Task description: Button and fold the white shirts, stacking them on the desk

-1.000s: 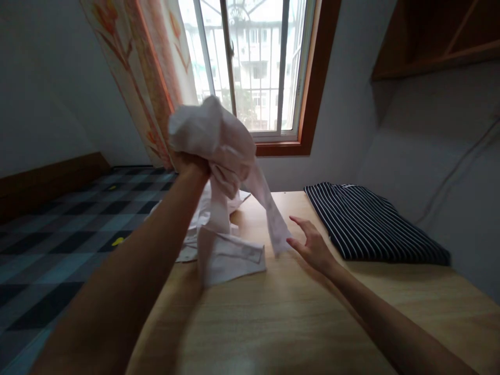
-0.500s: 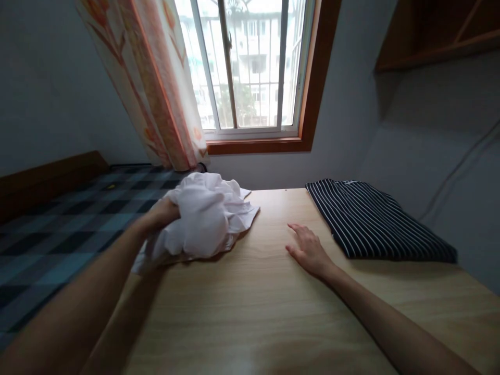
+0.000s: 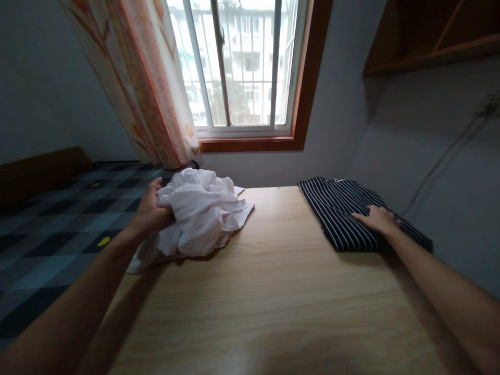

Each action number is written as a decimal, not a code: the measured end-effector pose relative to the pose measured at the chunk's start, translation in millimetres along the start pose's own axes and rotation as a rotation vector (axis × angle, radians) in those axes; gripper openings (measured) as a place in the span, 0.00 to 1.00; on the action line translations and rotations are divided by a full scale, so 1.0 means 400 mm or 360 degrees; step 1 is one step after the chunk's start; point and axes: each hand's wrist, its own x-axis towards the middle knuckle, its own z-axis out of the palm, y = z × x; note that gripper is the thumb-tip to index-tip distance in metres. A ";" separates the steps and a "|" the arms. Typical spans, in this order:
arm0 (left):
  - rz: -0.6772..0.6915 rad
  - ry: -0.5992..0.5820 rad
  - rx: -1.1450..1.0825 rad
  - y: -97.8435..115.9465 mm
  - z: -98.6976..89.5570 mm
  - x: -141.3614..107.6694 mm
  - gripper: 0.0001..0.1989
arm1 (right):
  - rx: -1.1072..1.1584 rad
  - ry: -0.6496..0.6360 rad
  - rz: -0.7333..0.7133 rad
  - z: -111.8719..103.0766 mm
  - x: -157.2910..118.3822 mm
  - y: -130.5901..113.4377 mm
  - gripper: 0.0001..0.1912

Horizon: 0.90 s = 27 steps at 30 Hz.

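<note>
A crumpled white cloth lies in a heap on the left part of the light wooden table. At its left side is my left hand, fingers apart, the fingertips touching or just beside the fabric. A dark garment with white stripes lies flat and folded at the table's right. My right hand is over this striped garment, thumb and fingers spread, resting on or just above it.
Left of the table is a bed with a dark checked cover. Behind stand a patterned curtain and a barred window. A wooden shelf hangs at the upper right, with a cable on the wall below.
My right hand has moved right, from the bare table onto or over the striped garment. My left hand has opened at the white cloth. The view has shifted slightly.
</note>
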 end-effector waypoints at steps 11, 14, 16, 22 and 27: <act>0.0610 0.0194 -0.0472 0.265 0.094 -0.221 0.21 | 0.0622 0.0548 0.0029 -0.058 -0.021 -0.090 0.08; 0.0322 -0.0161 -0.0836 0.269 0.156 -0.280 0.18 | 0.1166 0.1036 -0.0463 -0.128 -0.131 -0.179 0.08; -0.0012 -0.0354 -0.1082 0.266 0.195 -0.304 0.17 | 0.1364 0.1065 -0.0973 -0.154 -0.262 -0.224 0.07; -0.0999 -0.0952 -0.1825 0.279 0.274 -0.332 0.28 | 0.1078 0.0025 -0.2280 -0.101 -0.608 -0.212 0.04; -0.1132 -0.1129 -0.1913 0.303 0.307 -0.346 0.26 | 0.1185 -0.0215 -0.1982 -0.068 -0.605 -0.161 0.05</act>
